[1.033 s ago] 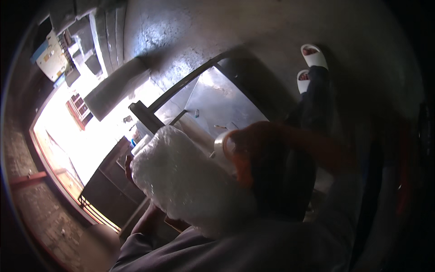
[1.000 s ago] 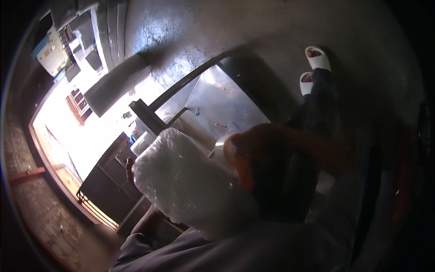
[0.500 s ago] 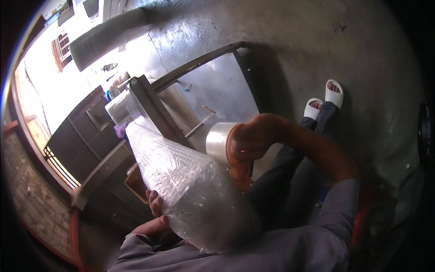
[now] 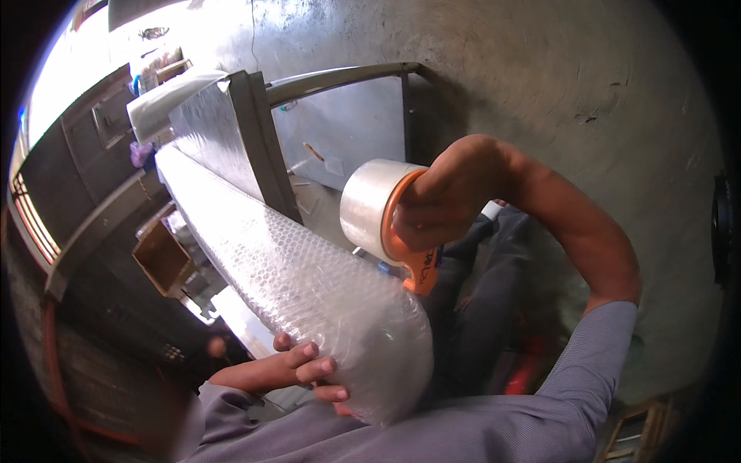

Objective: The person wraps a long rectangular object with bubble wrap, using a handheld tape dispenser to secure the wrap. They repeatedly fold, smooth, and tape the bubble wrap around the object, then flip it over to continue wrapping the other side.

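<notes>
A long, tapering bundle wrapped in clear bubble wrap (image 4: 270,270) slants across my front, its wide rounded end against my body. My left hand (image 4: 312,370) grips this wide end from below, fingertips pressed on the plastic. In my right hand (image 4: 444,204) is an orange tape dispenser (image 4: 417,274) with a wide roll of clear tape (image 4: 369,208), held just above the bundle. The dispenser's lower tip is close to the wrap; whether they touch I cannot tell. What lies inside the wrapping is too blurred to make out.
Beyond the bundle stands a metal-framed table (image 4: 347,139) with small scraps on its grey top. A roll of clear plastic (image 4: 166,108) lies at the table's left end. An open cardboard box (image 4: 164,258) is to the left. Concrete floor (image 4: 556,69) extends to the right.
My right hand has lifted the tape dispenser a little. More of my left hand's fingers now show on the bundle. The whole view has shifted, and the white slippers are mostly hidden behind my arm.
</notes>
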`<action>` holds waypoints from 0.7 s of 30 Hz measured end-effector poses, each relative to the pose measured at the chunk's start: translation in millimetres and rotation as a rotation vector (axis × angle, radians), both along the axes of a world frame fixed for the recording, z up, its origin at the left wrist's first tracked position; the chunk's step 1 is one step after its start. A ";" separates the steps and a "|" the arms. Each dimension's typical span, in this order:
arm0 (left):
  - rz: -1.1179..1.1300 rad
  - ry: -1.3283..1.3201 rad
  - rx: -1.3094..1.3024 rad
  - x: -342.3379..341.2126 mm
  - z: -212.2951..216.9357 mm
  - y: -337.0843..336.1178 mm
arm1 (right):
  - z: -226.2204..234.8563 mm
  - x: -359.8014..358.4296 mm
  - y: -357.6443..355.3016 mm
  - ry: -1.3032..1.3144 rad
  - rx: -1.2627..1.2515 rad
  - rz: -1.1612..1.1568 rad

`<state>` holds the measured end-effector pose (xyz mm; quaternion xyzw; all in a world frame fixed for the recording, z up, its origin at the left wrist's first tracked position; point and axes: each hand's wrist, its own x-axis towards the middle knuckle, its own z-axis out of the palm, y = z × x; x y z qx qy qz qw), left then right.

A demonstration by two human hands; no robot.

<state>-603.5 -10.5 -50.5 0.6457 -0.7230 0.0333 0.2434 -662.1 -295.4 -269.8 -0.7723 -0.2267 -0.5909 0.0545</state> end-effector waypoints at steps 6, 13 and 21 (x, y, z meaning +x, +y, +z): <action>-0.114 0.010 0.333 11.1 33.9 -1.2 | 47.7 25.0 -36.5 0.094 -0.122 0.160; -0.205 -0.054 0.435 17.7 36.1 -9.6 | 124.5 90.4 -64.0 0.161 -0.294 0.243; -0.175 0.170 0.653 22.5 87.8 -60.3 | 223.6 154.7 -38.0 0.112 -0.594 0.405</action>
